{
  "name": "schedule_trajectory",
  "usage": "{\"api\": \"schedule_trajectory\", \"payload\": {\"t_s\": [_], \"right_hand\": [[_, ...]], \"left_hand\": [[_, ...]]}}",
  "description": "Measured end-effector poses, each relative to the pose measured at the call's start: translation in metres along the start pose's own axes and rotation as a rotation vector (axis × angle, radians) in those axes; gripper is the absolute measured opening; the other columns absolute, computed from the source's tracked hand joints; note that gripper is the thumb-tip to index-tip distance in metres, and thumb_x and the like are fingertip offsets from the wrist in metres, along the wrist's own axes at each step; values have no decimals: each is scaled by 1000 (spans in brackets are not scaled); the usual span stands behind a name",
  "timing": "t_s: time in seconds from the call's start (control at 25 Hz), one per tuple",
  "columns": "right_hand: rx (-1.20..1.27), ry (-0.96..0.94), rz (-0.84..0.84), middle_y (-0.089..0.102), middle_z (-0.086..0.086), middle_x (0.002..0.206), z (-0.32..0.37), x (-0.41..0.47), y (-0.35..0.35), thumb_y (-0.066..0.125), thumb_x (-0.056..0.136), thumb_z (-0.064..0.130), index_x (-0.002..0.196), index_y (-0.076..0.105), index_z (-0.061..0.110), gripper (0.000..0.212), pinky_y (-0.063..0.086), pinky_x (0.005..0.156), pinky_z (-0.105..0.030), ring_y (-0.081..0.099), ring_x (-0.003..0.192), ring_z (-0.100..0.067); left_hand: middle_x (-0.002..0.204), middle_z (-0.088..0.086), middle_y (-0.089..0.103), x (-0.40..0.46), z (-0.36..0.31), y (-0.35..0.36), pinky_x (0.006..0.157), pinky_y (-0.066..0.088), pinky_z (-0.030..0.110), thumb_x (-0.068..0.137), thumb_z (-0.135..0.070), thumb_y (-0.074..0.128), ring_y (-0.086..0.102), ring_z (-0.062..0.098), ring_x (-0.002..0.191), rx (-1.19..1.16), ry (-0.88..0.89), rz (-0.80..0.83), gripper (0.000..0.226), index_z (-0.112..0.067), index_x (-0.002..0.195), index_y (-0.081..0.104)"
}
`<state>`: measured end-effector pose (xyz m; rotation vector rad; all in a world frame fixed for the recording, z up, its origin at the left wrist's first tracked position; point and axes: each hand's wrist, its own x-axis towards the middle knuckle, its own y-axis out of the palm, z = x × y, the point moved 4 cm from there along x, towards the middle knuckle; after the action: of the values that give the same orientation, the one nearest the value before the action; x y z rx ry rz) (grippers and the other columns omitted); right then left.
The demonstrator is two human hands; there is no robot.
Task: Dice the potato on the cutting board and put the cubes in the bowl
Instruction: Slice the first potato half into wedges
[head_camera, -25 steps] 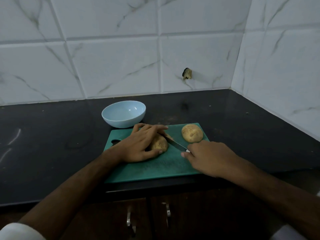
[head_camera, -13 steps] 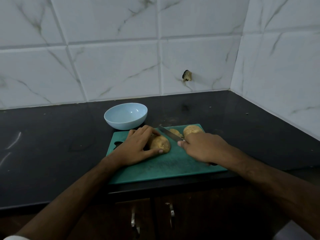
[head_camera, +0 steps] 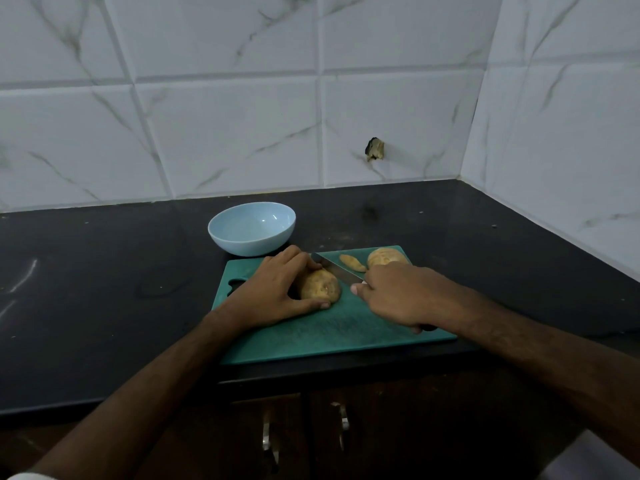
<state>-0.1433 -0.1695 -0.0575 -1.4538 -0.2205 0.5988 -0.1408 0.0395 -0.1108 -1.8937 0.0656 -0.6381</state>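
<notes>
— Left hand [head_camera: 273,292]?
— Curled round the potato [head_camera: 320,285], mid-board [head_camera: 332,334].
— Right hand [head_camera: 398,294]?
— Gripping the knife [head_camera: 334,268]; blade right beside the potato's far side.
— Elsewhere on the board?
— A slice [head_camera: 352,263] and another potato [head_camera: 386,256], far edge.
— Bowl [head_camera: 251,228]?
— Just behind the board, holding nothing.

Two bare arms reach in from the bottom. The left hand [head_camera: 273,292] and the right hand [head_camera: 398,296] wear no gloves, rings or watch. The forearms are bare too. A bit of white sleeve [head_camera: 20,476] shows far back behind the left hand, at the bottom corner.
</notes>
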Motion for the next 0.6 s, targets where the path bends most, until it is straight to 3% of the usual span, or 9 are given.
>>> {"api": "schedule_trajectory", "payload": {"t_s": [0.12,0.24,0.36,0.44,0.52,0.6], "right_hand": [[-25,-55,59,62,-5,94,6,6,-2,32,111,30,148,43,9,44,61,63,-44,67,58,-26],[-57,-58,-19,67,-13,94,15,27,-3,34,110,37,146,46,4,51,56,55,-33,67,55,-20],[-53,-64,-38,68,-19,119,21,42,4,35,109,39,133,55,-1,51,58,82,-41,72,85,-24],[-42,-68,-42,66,-17,121,19,39,8,35,109,38,124,58,1,45,55,83,-42,67,84,-22],[-33,-70,-28,69,-11,112,13,22,16,33,110,39,111,60,7,42,53,74,-37,65,77,-18],[-37,-67,-13,68,-3,86,4,-3,26,30,110,44,95,56,16,41,52,65,-32,66,67,-15]], "left_hand": [[107,-18,47,2,2,-1,86,42,14,73,-68,75,50,-1,103,-112,-29,-8,64,-27,121,61],[107,-24,46,2,2,0,87,42,14,71,-69,74,52,0,102,-142,-19,-16,68,-23,120,62],[106,-26,45,1,0,-1,88,36,9,72,-70,72,51,-3,101,-111,-10,-43,68,-21,118,63],[105,-21,47,1,0,0,89,36,15,72,-74,68,50,-1,100,-50,-28,-54,68,-25,117,62],[105,-18,48,1,0,1,89,39,26,71,-77,66,50,2,99,-15,-50,-45,67,-28,117,60],[105,-16,47,1,1,1,89,41,30,71,-77,65,50,3,99,-4,-57,-40,66,-29,117,60]]}}
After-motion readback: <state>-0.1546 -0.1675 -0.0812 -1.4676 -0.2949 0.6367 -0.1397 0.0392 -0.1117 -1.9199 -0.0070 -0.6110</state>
